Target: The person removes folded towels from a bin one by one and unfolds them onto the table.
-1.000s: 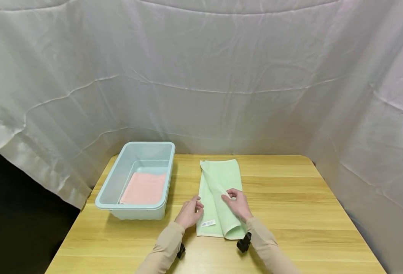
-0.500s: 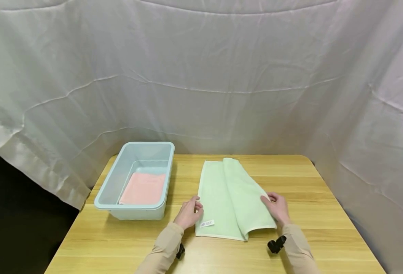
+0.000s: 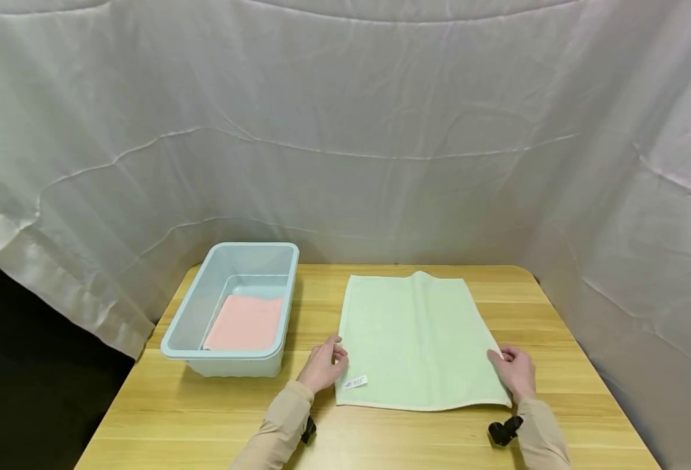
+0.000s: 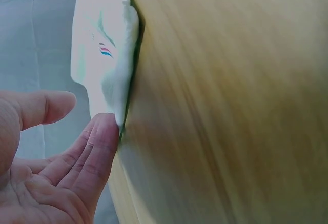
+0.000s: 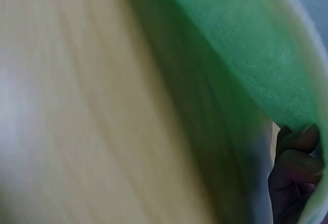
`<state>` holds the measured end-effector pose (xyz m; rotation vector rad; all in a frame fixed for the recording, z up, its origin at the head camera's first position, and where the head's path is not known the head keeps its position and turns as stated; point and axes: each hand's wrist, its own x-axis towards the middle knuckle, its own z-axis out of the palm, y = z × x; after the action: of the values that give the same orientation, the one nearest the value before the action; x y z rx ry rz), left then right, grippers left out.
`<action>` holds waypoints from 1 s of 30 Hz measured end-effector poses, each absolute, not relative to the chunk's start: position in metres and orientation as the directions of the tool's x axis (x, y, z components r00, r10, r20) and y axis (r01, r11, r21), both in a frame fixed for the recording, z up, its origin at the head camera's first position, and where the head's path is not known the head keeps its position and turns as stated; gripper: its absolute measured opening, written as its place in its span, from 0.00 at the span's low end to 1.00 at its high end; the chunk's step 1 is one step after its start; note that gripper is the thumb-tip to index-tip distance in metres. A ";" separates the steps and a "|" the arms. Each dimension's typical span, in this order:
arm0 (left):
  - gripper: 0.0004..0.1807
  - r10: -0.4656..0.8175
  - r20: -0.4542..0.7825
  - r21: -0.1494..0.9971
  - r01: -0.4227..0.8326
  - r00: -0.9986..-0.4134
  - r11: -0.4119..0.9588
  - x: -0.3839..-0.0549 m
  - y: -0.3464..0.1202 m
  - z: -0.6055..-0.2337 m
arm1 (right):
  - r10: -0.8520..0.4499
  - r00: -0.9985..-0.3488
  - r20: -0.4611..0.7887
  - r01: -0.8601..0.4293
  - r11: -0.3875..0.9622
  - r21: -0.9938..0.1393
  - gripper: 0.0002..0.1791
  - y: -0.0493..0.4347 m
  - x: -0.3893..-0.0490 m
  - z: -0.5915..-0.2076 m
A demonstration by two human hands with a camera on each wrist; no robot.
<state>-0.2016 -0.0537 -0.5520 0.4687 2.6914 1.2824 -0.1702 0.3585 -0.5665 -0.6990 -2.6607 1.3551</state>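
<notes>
A pale green towel [image 3: 415, 339] lies spread on the table, its white label [image 3: 355, 382] at the near left corner. A low ridge runs down its middle. At its left edge, my left hand [image 3: 323, 365] rests with fingertips on the cloth; the left wrist view shows the thumb [image 4: 51, 106] held apart from the fingers [image 4: 95, 152]. My right hand [image 3: 515, 372] pinches the towel's right edge, lifting that side slightly. From the right wrist, curled fingers [image 5: 297, 167] show beneath the raised green cloth [image 5: 246, 44].
Left of the towel stands a light blue plastic tub [image 3: 171, 339] holding a folded pink towel [image 3: 246, 323]. The wooden table [image 3: 556, 418] ends at a grey curtain [image 3: 380, 196] behind and to the sides.
The right hand has moved to the right with the towel's upper layer, unfolding it from a narrow doubled strip into a wide sheet. The left hand has stayed at the left edge.
</notes>
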 end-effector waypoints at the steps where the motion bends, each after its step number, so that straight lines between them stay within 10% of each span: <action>1: 0.26 0.327 0.019 0.775 0.220 -0.945 0.593 -0.201 -0.054 -0.552 | 0.436 -0.889 -0.138 0.371 0.509 -0.777 0.24 0.360 -0.169 -0.567; 17: 0.26 0.319 0.011 0.776 0.209 -0.948 0.595 -0.202 -0.053 -0.553 | 0.520 -0.852 -0.060 0.418 0.606 -0.677 0.17 0.366 -0.166 -0.570; 30: 0.27 0.337 0.054 0.815 0.236 -0.940 0.529 -0.204 -0.053 -0.556 | 0.402 -0.913 0.071 0.201 0.594 -0.779 0.20 0.331 -0.190 -0.551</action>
<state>-0.2042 -0.0525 -0.5557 0.4987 2.6494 1.3864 -0.1904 0.3311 -0.5512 -0.4982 -2.5837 1.2176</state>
